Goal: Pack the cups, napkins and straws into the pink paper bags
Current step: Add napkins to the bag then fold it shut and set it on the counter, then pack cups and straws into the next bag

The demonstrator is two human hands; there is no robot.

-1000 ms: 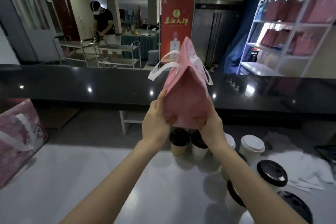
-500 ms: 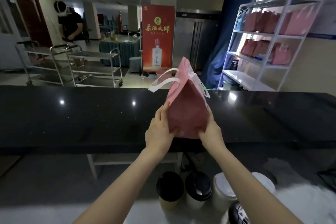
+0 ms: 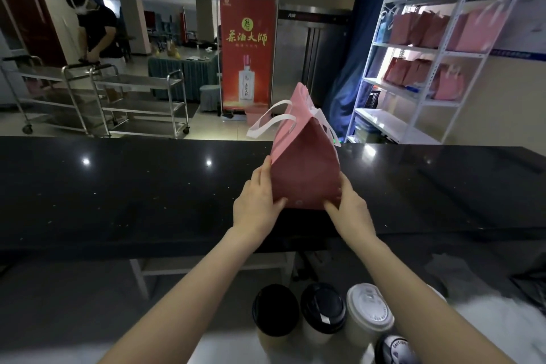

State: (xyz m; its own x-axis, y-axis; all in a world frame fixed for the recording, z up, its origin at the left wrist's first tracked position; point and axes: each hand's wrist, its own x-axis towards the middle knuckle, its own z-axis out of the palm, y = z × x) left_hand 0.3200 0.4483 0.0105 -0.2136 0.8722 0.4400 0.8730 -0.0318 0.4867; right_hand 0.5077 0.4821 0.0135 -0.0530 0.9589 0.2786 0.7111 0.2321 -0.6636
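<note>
1. The step in hand looks to be setting a filled pink paper bag (image 3: 304,168) upright on the dark table (image 3: 118,192); to do it well, the person should press its base flat and check it stands before letting go
2. The left hand (image 3: 257,204) grasps the bag's lower left corner, thumb on the near face and fingers along the side
3. The right hand (image 3: 347,207) grasps the lower right corner the same way; both grips are closed on the bag, neither clenched hard
4. Between the two grips the bag's base seems to touch the table; above them its top is folded to a peak, white handles (image 3: 271,122) flopping outward
5. Below the grips, nearer the person, lidded cups (image 3: 322,313) wait in a row, with white napkins (image 3: 502,316) to the right of them
</note>
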